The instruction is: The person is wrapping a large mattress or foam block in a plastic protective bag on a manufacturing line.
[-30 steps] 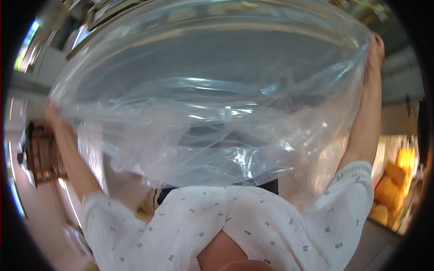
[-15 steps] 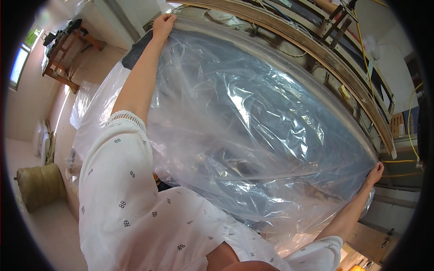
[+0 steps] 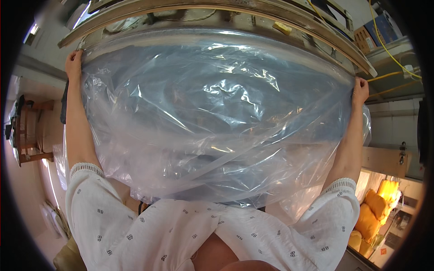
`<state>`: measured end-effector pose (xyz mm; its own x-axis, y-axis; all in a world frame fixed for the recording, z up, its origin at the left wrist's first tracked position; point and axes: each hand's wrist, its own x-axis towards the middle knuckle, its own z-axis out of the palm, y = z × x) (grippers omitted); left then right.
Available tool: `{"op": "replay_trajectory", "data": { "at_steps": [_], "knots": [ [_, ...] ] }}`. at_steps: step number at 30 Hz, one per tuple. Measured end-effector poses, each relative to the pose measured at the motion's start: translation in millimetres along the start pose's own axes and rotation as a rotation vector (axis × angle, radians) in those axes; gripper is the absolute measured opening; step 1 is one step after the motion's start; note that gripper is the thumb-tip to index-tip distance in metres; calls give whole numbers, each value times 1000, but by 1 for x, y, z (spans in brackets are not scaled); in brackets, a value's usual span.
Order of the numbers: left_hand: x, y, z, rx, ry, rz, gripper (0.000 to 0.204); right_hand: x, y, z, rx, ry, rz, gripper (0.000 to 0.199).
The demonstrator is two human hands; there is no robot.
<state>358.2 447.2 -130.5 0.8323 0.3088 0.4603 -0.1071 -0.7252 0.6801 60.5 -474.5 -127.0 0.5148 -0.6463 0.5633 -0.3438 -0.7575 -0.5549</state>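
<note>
A large clear plastic bag is stretched wide in front of me and fills most of the head view. My left hand grips its upper left corner, arm raised. My right hand grips its upper right corner, also raised. The plastic is wrinkled and shiny and hangs down to my chest. A dark shape shows faintly through it but I cannot tell what it is. My white patterned sleeves cover both upper arms.
A wooden and metal frame curves across the top, just beyond the bag's upper edge. Yellow sacks are stacked at lower right. Wooden furniture stands at the left. Yellow cables run at upper right.
The view has swung back to level. The bag went from tilted, left arm high and right arm low, to spread evenly with both hands raised at its top corners.
</note>
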Motion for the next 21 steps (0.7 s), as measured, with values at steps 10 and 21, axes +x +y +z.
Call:
{"op": "replay_trajectory", "data": {
  "at_steps": [10, 21],
  "knots": [
    [39, -77, 6, -629, 135, -287, 25, 6, 8, -5, -39, 214, -89, 33],
    [56, -125, -54, -196, 100, -201, 50, 4, -2, 18, 51, 209, -4, 35]
  ]
}}
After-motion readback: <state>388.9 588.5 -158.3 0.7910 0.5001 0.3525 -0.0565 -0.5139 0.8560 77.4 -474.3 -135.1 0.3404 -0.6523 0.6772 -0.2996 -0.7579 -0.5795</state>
